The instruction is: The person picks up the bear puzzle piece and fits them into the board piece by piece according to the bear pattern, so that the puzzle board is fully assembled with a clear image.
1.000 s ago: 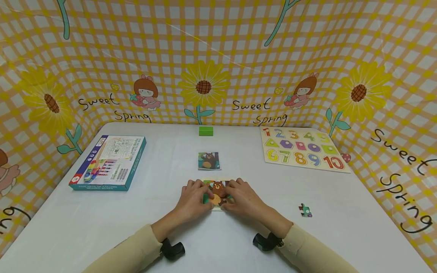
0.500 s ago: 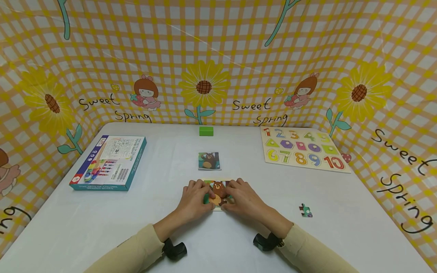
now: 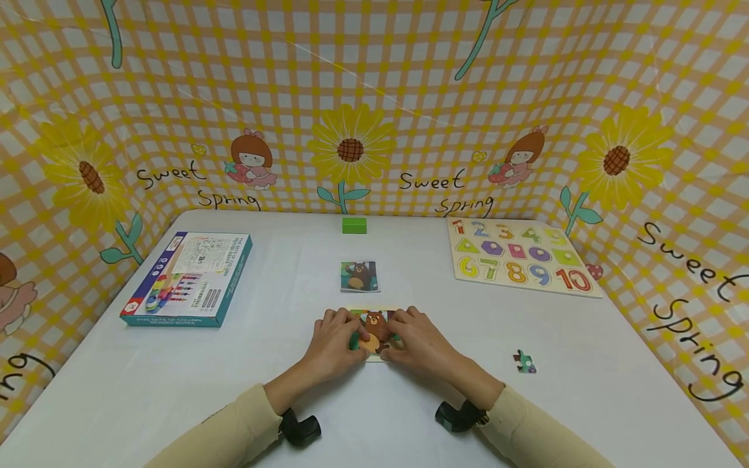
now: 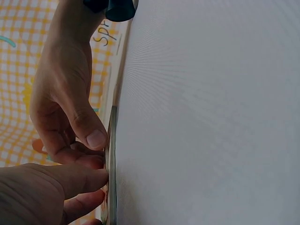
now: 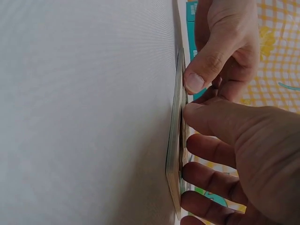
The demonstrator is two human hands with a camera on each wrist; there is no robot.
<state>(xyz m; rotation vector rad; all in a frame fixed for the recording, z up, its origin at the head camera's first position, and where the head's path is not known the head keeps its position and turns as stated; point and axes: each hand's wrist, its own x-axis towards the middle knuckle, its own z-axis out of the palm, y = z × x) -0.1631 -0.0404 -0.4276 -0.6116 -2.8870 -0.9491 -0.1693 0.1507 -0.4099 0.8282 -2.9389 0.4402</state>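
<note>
A small square bear jigsaw puzzle (image 3: 374, 323) in a pale wooden tray lies flat on the white table, between both hands. My left hand (image 3: 335, 341) rests its thumb and fingertips on the puzzle's left side. From the other side, my right hand (image 3: 420, 339) touches the puzzle with its thumb and spread fingertips. In the right wrist view the right fingers (image 5: 208, 173) press down on the pieces, close beside the left thumb (image 5: 199, 75). Much of the puzzle's left and right sides is hidden under the fingers. A loose green puzzle piece (image 3: 525, 361) lies off to the right.
Just beyond the puzzle lies a bear picture card (image 3: 359, 277), with a green block (image 3: 354, 225) farther back. A boxed bead set (image 3: 187, 279) sits at left. The number and shape board (image 3: 523, 253) occupies the back right. Checked cloth (image 3: 351, 78) walls the table's back and sides.
</note>
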